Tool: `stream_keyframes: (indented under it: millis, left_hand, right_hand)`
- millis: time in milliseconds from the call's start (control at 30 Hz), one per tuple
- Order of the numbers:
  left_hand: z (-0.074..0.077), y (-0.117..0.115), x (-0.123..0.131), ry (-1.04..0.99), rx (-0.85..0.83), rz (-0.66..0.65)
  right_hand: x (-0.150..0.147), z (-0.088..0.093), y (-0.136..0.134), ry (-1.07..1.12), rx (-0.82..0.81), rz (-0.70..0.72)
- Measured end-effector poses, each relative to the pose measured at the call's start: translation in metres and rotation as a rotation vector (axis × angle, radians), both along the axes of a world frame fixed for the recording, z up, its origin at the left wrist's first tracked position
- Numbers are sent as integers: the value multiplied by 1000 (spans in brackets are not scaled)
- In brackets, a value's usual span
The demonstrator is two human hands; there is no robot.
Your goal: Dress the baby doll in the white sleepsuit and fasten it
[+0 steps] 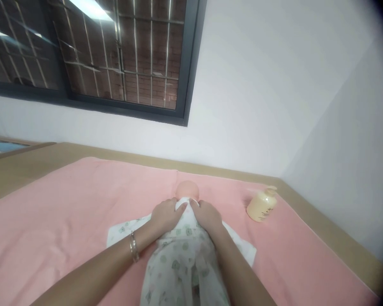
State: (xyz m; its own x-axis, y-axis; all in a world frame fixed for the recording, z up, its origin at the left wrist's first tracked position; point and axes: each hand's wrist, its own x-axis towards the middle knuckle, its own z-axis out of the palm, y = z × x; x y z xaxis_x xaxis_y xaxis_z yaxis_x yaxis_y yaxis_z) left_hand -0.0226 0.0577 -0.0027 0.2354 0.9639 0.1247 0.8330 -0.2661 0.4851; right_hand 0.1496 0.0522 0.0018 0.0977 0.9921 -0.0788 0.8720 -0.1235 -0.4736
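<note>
A doll-like figure with a smooth, rounded pinkish head (pixel 187 190) lies on a pink mat. Over its body spreads a white cloth (pixel 181 259) with a pale green print, its corners fanned out to both sides. My left hand (pixel 167 215), with bracelets at the wrist, is closed round the cloth's upper left edge just below the head, thumb on top. Opposite it, my right hand (pixel 208 215) grips the upper right edge the same way. The two thumbs nearly meet. Fingers beneath the cloth are hidden, as is most of the figure.
A pale yellow pump bottle (pixel 262 205) stands tilted in view on the pink mat (pixel 67 204), right of my hands. The mat covers a wooden-coloured surface (pixel 15 180) against a white wall (pixel 242 106). Above is a dark-framed window (pixel 181 85) with bars behind it.
</note>
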Motion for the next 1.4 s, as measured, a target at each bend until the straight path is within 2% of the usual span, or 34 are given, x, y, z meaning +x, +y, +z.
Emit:
stream_keyframes:
  millis: [1000, 1133, 1233, 1300, 1400]
  left_hand:
    - [6, -2, -2, -24, -9, -39]
    - [13, -1, -2, -27, -21, -44]
    - [23, -16, 5, 5, 122, -23]
    - [28, -37, 14, 46, 281, -83]
    - [27, -76, 25, 99, 401, -419]
  right_hand:
    - [1, 0, -1, -14, 18, 18]
    - [2, 1, -1, 4, 12, 39]
    - [10, 7, -3, 82, -3, 102]
    - [18, 17, -7, 142, -3, 133]
    - [29, 42, -20, 183, 144, 155]
